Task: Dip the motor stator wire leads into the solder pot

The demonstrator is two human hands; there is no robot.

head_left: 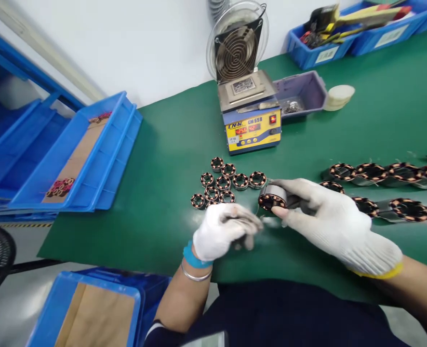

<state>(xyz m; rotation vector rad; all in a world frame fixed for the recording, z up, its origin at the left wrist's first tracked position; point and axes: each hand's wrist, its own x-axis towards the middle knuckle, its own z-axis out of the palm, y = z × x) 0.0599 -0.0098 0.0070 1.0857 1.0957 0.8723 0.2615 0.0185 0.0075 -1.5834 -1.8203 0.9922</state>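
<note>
My right hand (pixel 329 221), in a white glove, grips a motor stator (pixel 273 196) between thumb and fingers. This stator is a metal ring with copper windings, tilted so its wound face points toward me. To its left is my left hand (pixel 230 230), gloved with bare fingertips, its fingers curled together. Blur at the fingertips hides what they hold, if anything; a thin wire shows close to them. Just beyond my hands, several smaller stators (pixel 223 182) stand grouped on the green table (pixel 163 164). Larger stators (pixel 370 172) lie in two rows at the right, partly behind my right hand.
A yellow-blue solder pot (pixel 253 130) with a lit display stands at the back, a fan (pixel 237 53) behind it. Beside it are a purple bin (pixel 303 91) and blue tool bins (pixel 314 55). Blue trays (pixel 115 144) stand left; a blue crate (pixel 136 308) is below the table edge.
</note>
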